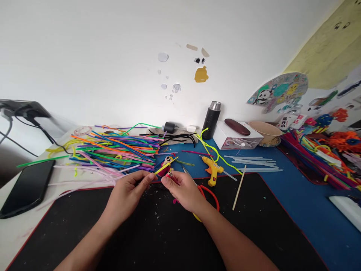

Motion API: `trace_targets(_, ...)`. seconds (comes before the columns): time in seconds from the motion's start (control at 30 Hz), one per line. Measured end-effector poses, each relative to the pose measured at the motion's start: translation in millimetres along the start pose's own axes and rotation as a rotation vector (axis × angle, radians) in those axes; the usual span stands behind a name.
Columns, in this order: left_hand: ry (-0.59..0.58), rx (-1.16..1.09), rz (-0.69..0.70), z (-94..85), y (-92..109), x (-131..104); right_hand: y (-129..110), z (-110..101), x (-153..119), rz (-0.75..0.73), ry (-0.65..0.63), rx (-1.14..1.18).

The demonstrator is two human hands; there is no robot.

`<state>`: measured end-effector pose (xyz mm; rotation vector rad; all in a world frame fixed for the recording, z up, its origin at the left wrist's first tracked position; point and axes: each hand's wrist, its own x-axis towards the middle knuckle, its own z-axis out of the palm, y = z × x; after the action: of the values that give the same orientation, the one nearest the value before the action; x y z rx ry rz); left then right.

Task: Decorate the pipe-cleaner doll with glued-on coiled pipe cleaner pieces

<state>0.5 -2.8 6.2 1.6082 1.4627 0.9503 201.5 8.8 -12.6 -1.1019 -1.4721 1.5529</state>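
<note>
My left hand (128, 192) pinches a short yellow pipe cleaner (166, 165), its free end slanting up to the right. My right hand (184, 190) is closed round a small red lighter (170, 175) with a metal top, close beside the yellow piece. No flame shows. Just behind the hands lies a small colourful figure (168, 159), partly covered by the yellow piece. Scissors with red and yellow handles (216, 197) rest on the black mat (152, 241), partly hidden under my right wrist.
A pile of coloured pipe cleaners (118, 146) lies at the left, near a black phone (26, 188). Rightward are a yellow glue gun (213, 172), clear glue sticks (255, 162) and a wooden stick (239, 188). A black flask (211, 120) and white drawer box (225, 137) stand behind.
</note>
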Motion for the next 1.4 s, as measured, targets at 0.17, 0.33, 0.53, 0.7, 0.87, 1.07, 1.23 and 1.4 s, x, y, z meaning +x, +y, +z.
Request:
trace_targets(0.17,0.003,0.007,0.006,0.7,-1.2,-0.3,2.7,-1.3,0.6,-0.011,0.051,-0.004)
trace_targets(0.33,0.005,0.001,0.002,0.7,-3.2,-0.4,5.5,-1.1,1.7,-0.004,0.095,-0.032)
trace_targets(0.53,-0.012,-0.006,-0.013,0.9,-2.4,-0.4,3.2,-1.2,1.2,-0.04,0.074,-0.061)
trace_targets(0.7,-0.01,-0.003,-0.016,1.2,-2.6,-0.1,-0.1,-1.1,0.7,-0.04,0.086,-0.083)
trace_targets(0.87,-0.012,0.003,-0.014,1.7,-2.1,-0.3,1.0,-1.4,2.4,-0.045,0.158,-0.117)
trace_targets(1.07,-0.019,0.014,-0.027,1.4,0.0,-1.6,2.1,-2.8,3.1,-0.059,0.175,-0.098)
trace_targets(1.23,-0.034,0.003,-0.033,1.5,-1.8,-1.6,0.8,-1.6,0.7,-0.076,0.14,-0.127)
trace_targets(1.4,-0.041,-0.001,-0.033,2.2,-2.0,-1.2,-0.9,-0.5,1.1,-0.052,0.187,-0.147)
